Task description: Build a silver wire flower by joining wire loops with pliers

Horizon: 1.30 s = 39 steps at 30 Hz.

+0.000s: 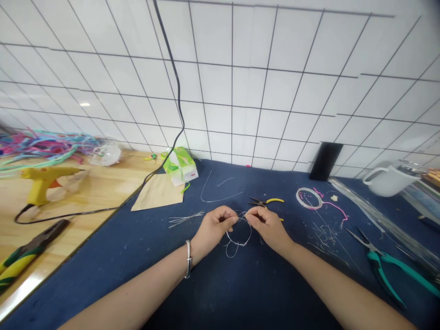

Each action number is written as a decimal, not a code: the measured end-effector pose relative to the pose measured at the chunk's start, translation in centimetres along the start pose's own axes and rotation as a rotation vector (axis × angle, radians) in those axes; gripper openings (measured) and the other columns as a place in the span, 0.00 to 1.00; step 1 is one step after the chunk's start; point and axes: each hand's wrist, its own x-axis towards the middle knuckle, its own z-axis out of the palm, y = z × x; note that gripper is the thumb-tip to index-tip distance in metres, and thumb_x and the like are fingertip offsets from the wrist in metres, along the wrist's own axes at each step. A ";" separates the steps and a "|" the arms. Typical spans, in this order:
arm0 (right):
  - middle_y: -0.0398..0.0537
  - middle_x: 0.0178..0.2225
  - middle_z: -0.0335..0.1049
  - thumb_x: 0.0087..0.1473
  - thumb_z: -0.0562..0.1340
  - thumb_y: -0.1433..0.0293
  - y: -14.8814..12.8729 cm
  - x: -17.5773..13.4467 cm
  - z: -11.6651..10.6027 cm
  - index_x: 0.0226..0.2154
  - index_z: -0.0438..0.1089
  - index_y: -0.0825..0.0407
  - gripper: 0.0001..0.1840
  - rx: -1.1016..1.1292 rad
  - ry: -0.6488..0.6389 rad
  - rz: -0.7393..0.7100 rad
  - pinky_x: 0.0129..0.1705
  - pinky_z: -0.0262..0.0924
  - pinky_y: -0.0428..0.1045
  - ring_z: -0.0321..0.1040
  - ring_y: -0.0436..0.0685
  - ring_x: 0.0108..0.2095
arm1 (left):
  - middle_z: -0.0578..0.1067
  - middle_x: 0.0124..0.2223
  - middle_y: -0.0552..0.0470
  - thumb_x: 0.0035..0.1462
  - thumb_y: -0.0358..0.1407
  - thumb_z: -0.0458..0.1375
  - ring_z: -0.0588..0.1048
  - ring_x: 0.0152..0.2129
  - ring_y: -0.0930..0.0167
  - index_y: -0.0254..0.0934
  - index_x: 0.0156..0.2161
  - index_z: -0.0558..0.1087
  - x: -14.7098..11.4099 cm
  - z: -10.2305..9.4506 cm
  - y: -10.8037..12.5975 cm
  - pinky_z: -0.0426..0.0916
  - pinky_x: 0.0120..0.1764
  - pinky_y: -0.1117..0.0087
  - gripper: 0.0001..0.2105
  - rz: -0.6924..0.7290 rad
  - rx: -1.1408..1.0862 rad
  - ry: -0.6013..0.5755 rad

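Observation:
Between my hands is a thin silvery wire [237,243] bent into a ring, with a smaller loop hanging below it. My left hand [216,227] pinches the wire at the ring's upper left, thumb against forefinger. On the upper right, my right hand [270,227] pinches it too, fingertips close to the left ones. Just behind the right hand lie small yellow-handled pliers [266,200], partly covered by it. A bundle of short straight wires [185,220] rests left of my left hand, and a long curved wire [220,200] lies beyond.
Teal-handled pliers [381,256] and wire clippings [325,236] are at the right, near a white ring dish [309,198] and a mug [390,178]. Leftward are a yellow glue gun [43,181], green-yellow pliers [30,252], a tissue pack [180,165] and a black cord [175,73].

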 end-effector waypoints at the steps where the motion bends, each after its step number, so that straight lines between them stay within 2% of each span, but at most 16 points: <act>1: 0.42 0.27 0.65 0.54 0.55 0.65 -0.1 -0.1 0.1 0.31 0.67 0.52 0.09 -0.006 0.005 -0.007 0.32 0.55 0.45 0.60 0.49 0.29 | 0.68 0.23 0.57 0.50 0.36 0.57 0.67 0.20 0.76 0.34 0.29 0.69 0.0 0.1 0.1 0.61 0.26 0.75 0.05 -0.004 0.015 -0.012; 5: 0.41 0.25 0.64 0.55 0.54 0.66 -0.3 -0.3 0.3 0.28 0.67 0.52 0.10 -0.037 0.077 -0.017 0.32 0.54 0.45 0.59 0.49 0.28 | 0.67 0.22 0.57 0.50 0.34 0.57 0.67 0.19 0.77 0.34 0.28 0.67 -0.3 0.5 0.3 0.60 0.24 0.76 0.05 -0.014 0.075 -0.022; 10: 0.40 0.23 0.63 0.54 0.55 0.66 -0.6 -0.5 0.4 0.26 0.67 0.52 0.10 -0.037 0.163 0.038 0.30 0.54 0.44 0.59 0.49 0.26 | 0.69 0.21 0.56 0.51 0.34 0.56 0.67 0.19 0.76 0.35 0.27 0.67 -0.5 0.7 0.0 0.60 0.24 0.75 0.05 0.058 0.189 0.005; 16: 0.40 0.22 0.63 0.53 0.56 0.66 -0.7 -0.5 0.4 0.25 0.67 0.53 0.10 -0.007 0.205 0.072 0.29 0.54 0.44 0.58 0.48 0.25 | 0.70 0.22 0.57 0.51 0.34 0.57 0.68 0.19 0.76 0.36 0.29 0.66 -0.9 0.8 0.1 0.60 0.24 0.76 0.04 0.113 0.229 0.028; 20: 0.40 0.22 0.62 0.52 0.56 0.66 -0.5 -0.5 0.3 0.25 0.67 0.53 0.10 0.037 0.204 0.064 0.29 0.53 0.44 0.57 0.48 0.25 | 0.70 0.21 0.57 0.54 0.38 0.54 0.67 0.18 0.76 0.36 0.31 0.67 -1.0 0.6 0.3 0.58 0.23 0.76 0.07 0.083 0.212 0.035; 23: 0.40 0.23 0.62 0.52 0.57 0.65 -0.4 -0.4 0.3 0.25 0.68 0.53 0.10 0.038 0.201 0.053 0.28 0.53 0.44 0.57 0.48 0.25 | 0.72 0.23 0.55 0.57 0.40 0.51 0.68 0.21 0.75 0.36 0.33 0.68 -1.0 0.4 0.5 0.60 0.26 0.75 0.09 0.097 0.204 0.037; 28: 0.40 0.22 0.61 0.52 0.57 0.65 -0.3 -0.4 0.2 0.25 0.68 0.52 0.10 0.048 0.174 0.073 0.27 0.53 0.44 0.56 0.48 0.24 | 0.71 0.25 0.55 0.57 0.41 0.51 0.68 0.23 0.75 0.36 0.33 0.69 -0.8 0.2 0.2 0.62 0.29 0.74 0.11 0.100 0.191 0.039; 33: 0.38 0.19 0.59 0.53 0.56 0.64 -0.3 -0.5 0.4 0.26 0.67 0.52 0.10 0.133 0.133 0.102 0.24 0.53 0.43 0.56 0.47 0.20 | 0.71 0.25 0.55 0.55 0.39 0.53 0.69 0.23 0.75 0.36 0.32 0.69 -0.6 0.3 -0.1 0.61 0.27 0.75 0.08 0.092 0.187 0.002; 37: 0.38 0.20 0.59 0.53 0.56 0.64 0.1 -0.4 0.6 0.27 0.67 0.52 0.10 0.192 0.098 0.078 0.24 0.54 0.44 0.57 0.47 0.20 | 0.71 0.26 0.55 0.53 0.35 0.56 0.71 0.22 0.75 0.36 0.39 0.68 -0.5 0.5 -0.1 0.63 0.27 0.74 0.08 0.065 0.116 -0.017; 39: 0.38 0.20 0.59 0.53 0.56 0.64 0.3 -0.4 0.7 0.27 0.67 0.52 0.10 0.198 0.089 0.069 0.24 0.54 0.44 0.57 0.47 0.20 | 0.72 0.27 0.55 0.52 0.35 0.56 0.72 0.22 0.75 0.36 0.39 0.68 -0.5 0.6 -0.2 0.64 0.27 0.74 0.09 0.068 0.101 -0.030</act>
